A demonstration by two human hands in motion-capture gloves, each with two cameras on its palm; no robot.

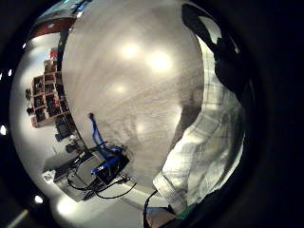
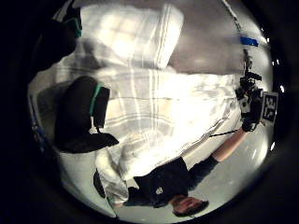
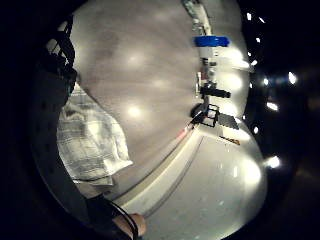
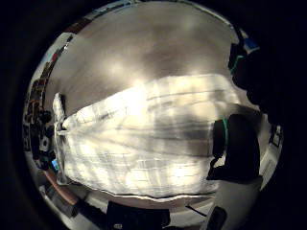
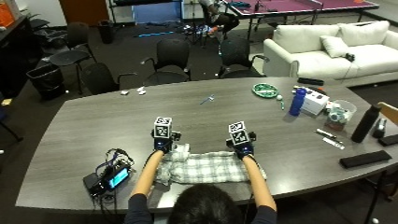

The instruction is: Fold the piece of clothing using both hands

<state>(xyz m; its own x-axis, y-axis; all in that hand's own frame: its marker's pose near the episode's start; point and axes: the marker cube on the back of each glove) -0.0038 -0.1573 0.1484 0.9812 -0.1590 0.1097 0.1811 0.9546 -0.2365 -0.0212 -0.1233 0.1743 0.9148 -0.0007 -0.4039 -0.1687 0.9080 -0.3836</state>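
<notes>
the plaid shirt (image 5: 202,167) is laid flat on the grey tabletop (image 5: 112,112) just in front of the person, bunched into a wide band; it is judged to be partly folded, with its far edge taken at both ends so that the cloth can be moved evenly; the left hand (image 5: 163,142) is set at the far left corner, the right hand (image 5: 241,148) at the far right corner, well apart, both forearms stretched forward side by side with palms turned down; in the palm views gloved fingers (image 2: 81,114) are seen curled against the cloth, apparently pinching its edge, though the pinch itself is hidden; a blue bottle (image 5: 298,101) is left standing well apart to the right.
</notes>
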